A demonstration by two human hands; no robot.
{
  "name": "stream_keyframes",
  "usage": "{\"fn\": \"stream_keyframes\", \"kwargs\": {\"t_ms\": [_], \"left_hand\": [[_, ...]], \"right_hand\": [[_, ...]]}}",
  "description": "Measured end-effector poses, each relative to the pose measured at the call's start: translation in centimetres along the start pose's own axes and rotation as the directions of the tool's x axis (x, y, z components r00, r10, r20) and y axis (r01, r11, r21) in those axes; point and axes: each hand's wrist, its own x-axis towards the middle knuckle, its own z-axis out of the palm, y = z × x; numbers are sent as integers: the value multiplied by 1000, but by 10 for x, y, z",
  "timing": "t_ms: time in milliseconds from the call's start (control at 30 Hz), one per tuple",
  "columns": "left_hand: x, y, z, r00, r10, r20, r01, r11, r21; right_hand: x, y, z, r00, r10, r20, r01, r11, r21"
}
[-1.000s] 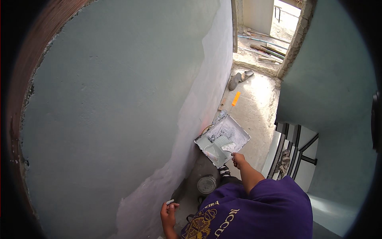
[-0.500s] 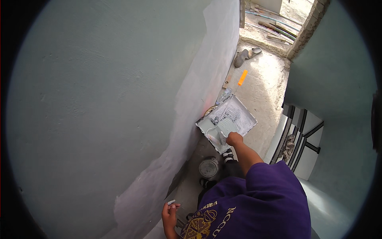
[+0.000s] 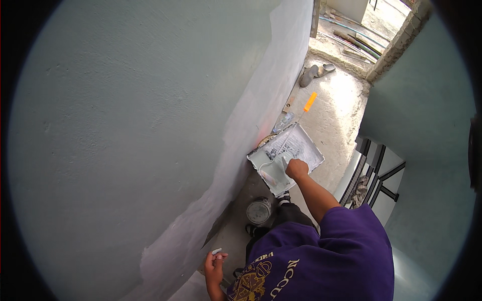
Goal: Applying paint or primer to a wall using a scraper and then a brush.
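My right hand (image 3: pixel 297 169) is closed over the paint tray and grips a short, pale hand tool (image 3: pixel 284 162); its kind is hard to make out. The tray (image 3: pixel 317 156) is smeared with white and pale green paint. A paint roller's thin frame lies across the tray, its orange handle (image 3: pixel 310 102) sticking out past the far edge. Low at the left, near the wall, my left hand (image 3: pixel 215 267) has its fingers curled around a small whitish piece (image 3: pixel 216 250). Below the tray, by my feet, stands a paint can (image 3: pixel 259 210).
A grey-green wall (image 3: pixel 125 125) with a whitish painted band runs along the left. Past the tray are a clear plastic bottle (image 3: pixel 284 122) and grey shoes (image 3: pixel 310 75). White panels with black bars (image 3: pixel 379 173) lean at right; pipes (image 3: pixel 356 42) lie beyond the doorway.
My right hand has shifted slightly up within the view, moving the tool from the tray's near side toward its middle. My left hand has barely moved. The view has turned a little.
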Motion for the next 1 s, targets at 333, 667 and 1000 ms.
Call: {"fn": "stream_keyframes", "kwargs": {"t_ms": [333,667,1000], "left_hand": [[5,5,3,1000,-26,15,27,998,-49],[12,2,12,998,25,55,-22,999,-39],[7,-14,-1,994,102,47,-97,991,-88]], "right_hand": [[3,25,25,996,-66,-59,61,995,-78],[-8,37,76,966,-193,-171,184,980,-71],[-39,42,52,996,-65,-55,74,981,179]]}}
